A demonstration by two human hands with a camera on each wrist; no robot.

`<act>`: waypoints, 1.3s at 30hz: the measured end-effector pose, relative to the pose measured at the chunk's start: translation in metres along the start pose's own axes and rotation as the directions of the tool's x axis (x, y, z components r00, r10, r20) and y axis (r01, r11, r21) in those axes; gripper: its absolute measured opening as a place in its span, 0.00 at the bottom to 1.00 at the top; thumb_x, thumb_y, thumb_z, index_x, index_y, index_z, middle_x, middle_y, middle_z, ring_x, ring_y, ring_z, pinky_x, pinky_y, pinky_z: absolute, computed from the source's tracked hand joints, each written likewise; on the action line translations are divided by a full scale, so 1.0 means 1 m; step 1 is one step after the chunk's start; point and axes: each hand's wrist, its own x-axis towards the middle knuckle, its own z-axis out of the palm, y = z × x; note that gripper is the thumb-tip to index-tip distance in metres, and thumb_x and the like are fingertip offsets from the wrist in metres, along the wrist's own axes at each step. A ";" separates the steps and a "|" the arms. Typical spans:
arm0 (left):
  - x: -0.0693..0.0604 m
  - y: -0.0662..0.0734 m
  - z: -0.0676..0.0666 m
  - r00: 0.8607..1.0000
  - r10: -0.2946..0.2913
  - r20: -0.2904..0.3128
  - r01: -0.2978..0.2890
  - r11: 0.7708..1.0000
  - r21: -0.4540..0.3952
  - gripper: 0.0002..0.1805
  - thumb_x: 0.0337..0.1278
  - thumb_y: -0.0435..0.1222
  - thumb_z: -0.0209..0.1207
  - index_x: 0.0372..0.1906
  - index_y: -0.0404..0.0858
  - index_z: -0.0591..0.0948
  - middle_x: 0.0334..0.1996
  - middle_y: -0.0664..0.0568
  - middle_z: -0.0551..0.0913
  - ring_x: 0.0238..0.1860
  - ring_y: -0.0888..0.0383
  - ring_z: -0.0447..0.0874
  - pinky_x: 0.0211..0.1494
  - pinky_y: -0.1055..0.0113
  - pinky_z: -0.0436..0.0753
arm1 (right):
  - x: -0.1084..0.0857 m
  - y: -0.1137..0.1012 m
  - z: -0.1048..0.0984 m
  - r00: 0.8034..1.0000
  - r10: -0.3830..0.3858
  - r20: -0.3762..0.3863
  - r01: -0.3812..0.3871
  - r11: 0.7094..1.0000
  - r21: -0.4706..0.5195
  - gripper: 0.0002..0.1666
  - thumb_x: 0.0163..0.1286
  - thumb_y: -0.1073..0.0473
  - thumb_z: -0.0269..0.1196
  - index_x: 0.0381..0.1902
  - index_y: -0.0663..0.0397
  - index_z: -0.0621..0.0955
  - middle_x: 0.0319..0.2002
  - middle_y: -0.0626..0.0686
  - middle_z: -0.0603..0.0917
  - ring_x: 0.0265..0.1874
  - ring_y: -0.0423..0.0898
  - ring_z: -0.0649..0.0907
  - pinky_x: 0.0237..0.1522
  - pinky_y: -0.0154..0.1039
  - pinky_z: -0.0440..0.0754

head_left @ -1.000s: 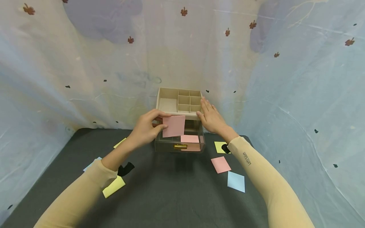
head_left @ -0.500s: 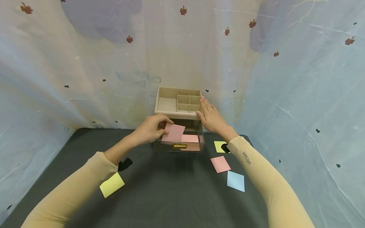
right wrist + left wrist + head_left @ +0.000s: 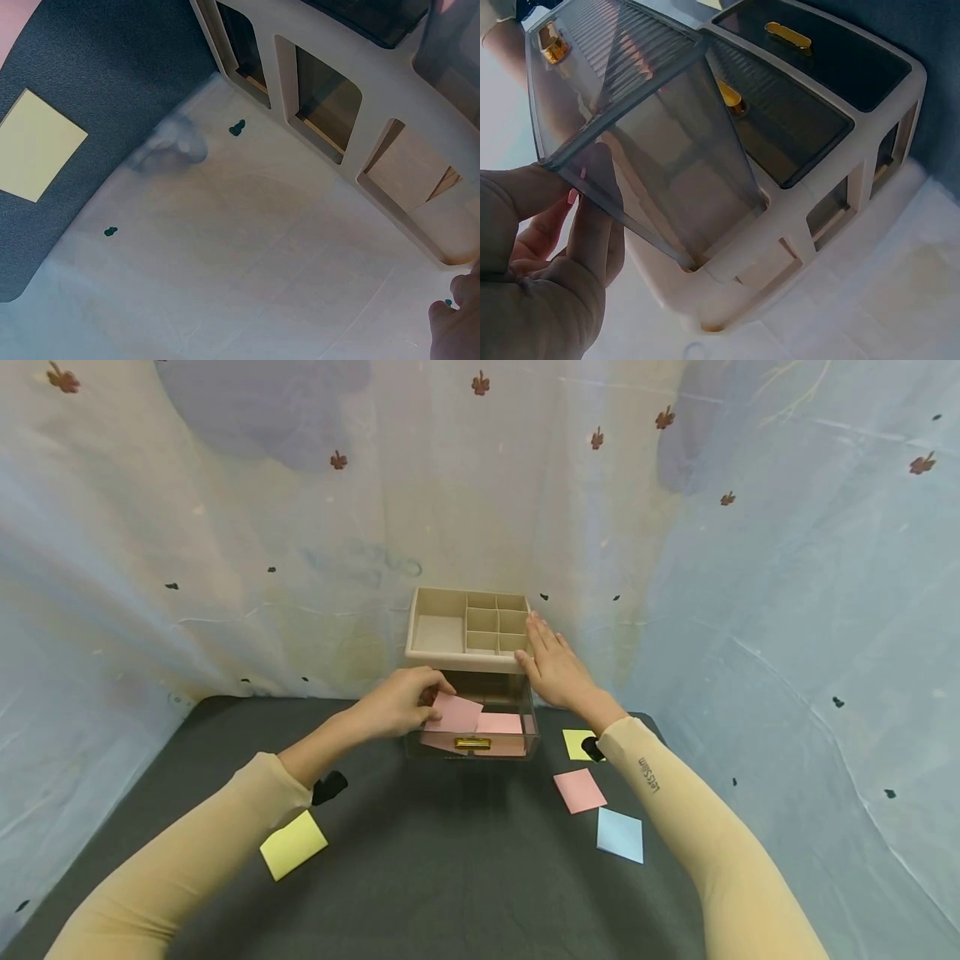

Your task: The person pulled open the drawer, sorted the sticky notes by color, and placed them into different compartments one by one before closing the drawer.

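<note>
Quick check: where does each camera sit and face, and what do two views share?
Head: worn on the head, looking forward and down at the organizer; left hand, right hand and sleeved forearms show.
Left wrist: on that wrist, looking at the open drawer; left fingers show at left.
Right wrist: on that wrist, looking along the organizer's side and table; right fingers show lower right.
Shared: head and left wrist both show the open drawer.

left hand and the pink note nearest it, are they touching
Touching: the head view shows the left hand pinching the pink note near its left edge.
</note>
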 end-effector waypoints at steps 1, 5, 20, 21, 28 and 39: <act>0.000 0.000 0.000 1.000 0.001 0.004 -0.001 1.000 0.010 0.17 0.62 0.25 0.69 0.55 0.35 0.85 0.44 0.47 0.84 0.44 0.51 0.83 0.46 0.57 0.85 | 0.000 0.000 0.000 1.000 0.000 0.000 0.000 1.000 -0.001 0.43 0.87 0.41 0.35 0.84 0.64 0.42 0.84 0.60 0.39 0.83 0.59 0.47 0.82 0.59 0.47; 0.002 0.000 -0.002 0.999 0.025 0.023 -0.026 0.998 0.064 0.17 0.59 0.26 0.71 0.52 0.34 0.85 0.45 0.46 0.83 0.42 0.52 0.82 0.44 0.58 0.84 | 0.000 -0.001 0.000 1.000 -0.001 -0.004 0.001 1.000 -0.001 0.43 0.87 0.40 0.35 0.84 0.64 0.42 0.85 0.60 0.40 0.83 0.59 0.47 0.82 0.58 0.47; 0.012 -0.013 -0.006 0.972 0.167 0.166 -0.205 0.947 0.246 0.17 0.58 0.26 0.72 0.52 0.37 0.85 0.48 0.47 0.81 0.43 0.53 0.82 0.46 0.59 0.85 | -0.001 -0.002 -0.001 1.000 0.002 0.004 -0.002 1.000 0.000 0.43 0.87 0.41 0.34 0.84 0.64 0.42 0.84 0.60 0.39 0.83 0.59 0.47 0.82 0.59 0.46; 0.013 -0.014 -0.006 0.969 0.176 0.171 -0.215 0.945 0.247 0.16 0.59 0.26 0.72 0.51 0.37 0.85 0.47 0.47 0.82 0.44 0.52 0.83 0.47 0.59 0.85 | -0.001 -0.002 -0.001 1.000 0.001 0.004 -0.001 1.000 -0.001 0.43 0.88 0.41 0.35 0.84 0.64 0.42 0.84 0.60 0.39 0.83 0.60 0.47 0.82 0.59 0.46; 0.022 -0.019 -0.005 0.964 0.165 0.208 -0.221 0.933 0.284 0.13 0.64 0.27 0.68 0.51 0.39 0.85 0.48 0.48 0.83 0.47 0.53 0.83 0.50 0.59 0.85 | 0.000 -0.003 -0.001 1.000 0.002 0.000 -0.002 1.000 -0.004 0.42 0.88 0.41 0.34 0.84 0.65 0.42 0.84 0.61 0.40 0.83 0.59 0.47 0.82 0.59 0.47; 0.034 -0.012 -0.003 0.957 0.060 0.284 -0.157 0.930 0.332 0.12 0.56 0.22 0.65 0.41 0.41 0.86 0.35 0.53 0.82 0.34 0.57 0.75 0.38 0.62 0.77 | -0.001 -0.002 0.000 1.000 0.006 0.004 -0.006 1.000 0.000 0.43 0.88 0.41 0.35 0.84 0.63 0.41 0.85 0.59 0.38 0.83 0.59 0.46 0.82 0.58 0.46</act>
